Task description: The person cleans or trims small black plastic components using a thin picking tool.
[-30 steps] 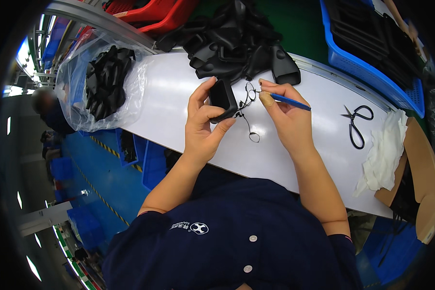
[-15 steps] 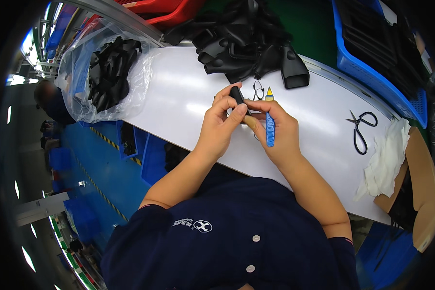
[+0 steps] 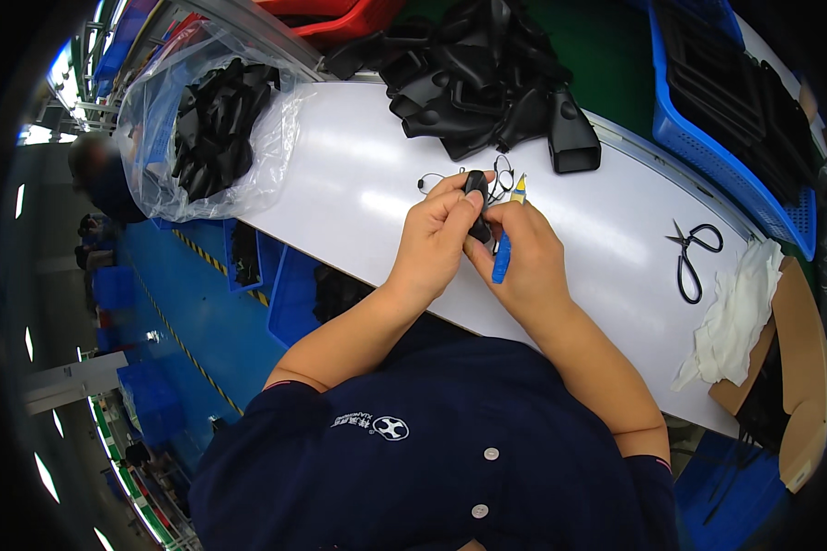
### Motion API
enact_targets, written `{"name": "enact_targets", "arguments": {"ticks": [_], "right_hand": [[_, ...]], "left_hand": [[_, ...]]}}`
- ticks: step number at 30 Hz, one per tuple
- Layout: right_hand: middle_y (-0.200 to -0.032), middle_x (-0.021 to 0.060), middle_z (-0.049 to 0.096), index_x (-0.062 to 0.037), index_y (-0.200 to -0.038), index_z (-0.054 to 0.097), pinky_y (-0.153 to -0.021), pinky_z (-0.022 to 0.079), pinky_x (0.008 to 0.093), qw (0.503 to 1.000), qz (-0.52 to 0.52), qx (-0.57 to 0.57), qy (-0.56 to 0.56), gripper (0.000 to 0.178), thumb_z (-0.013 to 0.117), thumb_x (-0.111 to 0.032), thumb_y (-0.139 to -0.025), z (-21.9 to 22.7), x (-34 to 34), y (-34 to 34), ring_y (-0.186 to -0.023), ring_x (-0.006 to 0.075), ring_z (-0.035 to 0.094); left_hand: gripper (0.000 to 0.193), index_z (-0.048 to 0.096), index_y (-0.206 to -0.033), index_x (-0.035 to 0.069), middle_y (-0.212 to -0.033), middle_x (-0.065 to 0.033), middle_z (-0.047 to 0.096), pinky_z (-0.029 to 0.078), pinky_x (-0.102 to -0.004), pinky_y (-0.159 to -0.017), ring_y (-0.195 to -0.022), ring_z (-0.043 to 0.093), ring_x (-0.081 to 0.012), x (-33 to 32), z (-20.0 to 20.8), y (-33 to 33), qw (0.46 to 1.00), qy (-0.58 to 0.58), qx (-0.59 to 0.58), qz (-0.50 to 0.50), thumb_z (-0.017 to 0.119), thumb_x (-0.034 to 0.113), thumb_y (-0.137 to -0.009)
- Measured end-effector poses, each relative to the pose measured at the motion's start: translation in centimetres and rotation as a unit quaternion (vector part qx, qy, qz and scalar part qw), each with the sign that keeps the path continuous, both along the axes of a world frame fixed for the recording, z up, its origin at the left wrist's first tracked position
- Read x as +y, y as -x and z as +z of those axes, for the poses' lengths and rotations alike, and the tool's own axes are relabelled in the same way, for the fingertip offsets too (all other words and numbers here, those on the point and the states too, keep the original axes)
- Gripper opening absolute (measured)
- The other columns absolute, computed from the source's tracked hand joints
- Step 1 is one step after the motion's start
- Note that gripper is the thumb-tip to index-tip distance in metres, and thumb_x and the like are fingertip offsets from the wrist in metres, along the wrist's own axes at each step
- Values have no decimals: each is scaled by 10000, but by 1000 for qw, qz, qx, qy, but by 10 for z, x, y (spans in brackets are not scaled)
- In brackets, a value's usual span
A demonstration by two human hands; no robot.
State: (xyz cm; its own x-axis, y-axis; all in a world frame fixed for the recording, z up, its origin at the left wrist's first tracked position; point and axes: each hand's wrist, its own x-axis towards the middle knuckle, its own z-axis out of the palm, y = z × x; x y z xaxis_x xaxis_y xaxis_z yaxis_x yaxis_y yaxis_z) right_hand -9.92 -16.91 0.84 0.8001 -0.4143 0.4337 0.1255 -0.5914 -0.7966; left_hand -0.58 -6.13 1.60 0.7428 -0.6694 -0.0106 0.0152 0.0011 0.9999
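Observation:
Between the thumb and fingers of my left hand (image 3: 430, 243) is a small dark black moulded part (image 3: 476, 191), held upright above the table. My right hand (image 3: 538, 266) is closed on a slim knife with a blue handle (image 3: 502, 261) and a yellowish pointed end, which points away from me. The right fingertips come close to the lower end of the part; whether they touch it is hard to tell. Just beyond my hands, thin black loops (image 3: 502, 171) like trimmed strips lie on the white table (image 3: 340, 184).
Black hollow plastic parts (image 3: 469, 101) are heaped at the far edge. A clear bag (image 3: 280, 151) of similar parts stands left. Black-handled scissors (image 3: 685, 266), white cloths (image 3: 728, 321) and an open cardboard box (image 3: 809, 367) lie right. A blue crate (image 3: 708, 161) stands far right.
The black part and both hands have shifted slightly right in the picture, and the part stands more upright. The knife's handle has slid lower behind the right fingers. More black loops show beyond my hands.

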Motion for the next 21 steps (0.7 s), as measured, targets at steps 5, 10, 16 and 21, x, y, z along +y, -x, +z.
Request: {"name": "enact_targets", "arguments": {"ticks": [5, 10, 16, 21], "right_hand": [[-772, 124, 526, -43, -933, 555, -600, 461, 403, 1000, 3, 0, 20, 273, 739, -37, -731, -1, -1, 2, -697, 299, 557], [-749, 124, 515, -36, -910, 563, -583, 457, 404, 1000, -7, -7, 19, 247, 729, -30, -726, 0, -2, 2, -667, 297, 547], [-749, 113, 553, -39, -915, 569, -593, 469, 394, 1000, -10, -17, 10, 240, 725, -31, -733, 2, -5, 4, -677, 286, 566], [-839, 117, 625, -38, -926, 572, -625, 491, 375, 999, -33, -34, -20, 260, 758, -55, -745, 3, -7, 0, -720, 286, 594]], "left_hand": [[444, 675, -1059, -57, -1118, -110, 677, 464, -275, -860, -859, 602, -127, -4, 12, 1, 997, -48, 53, 16, 360, 258, -1055], [462, 647, -1125, -46, -933, -80, 672, 477, -261, -799, -818, 575, -97, -7, 11, 7, 999, -27, 8, 29, 344, 301, -1077], [474, 599, -1003, -16, -1227, -195, 641, 488, -354, -971, -1041, 645, -210, 6, 1, -12, 998, 11, 48, 26, 341, 376, -1072], [333, 574, -893, -7, -1221, -239, 629, 492, -300, -887, -1056, 620, -178, 27, -1, -25, 995, -29, -97, 13, 410, 228, -1064]]}}
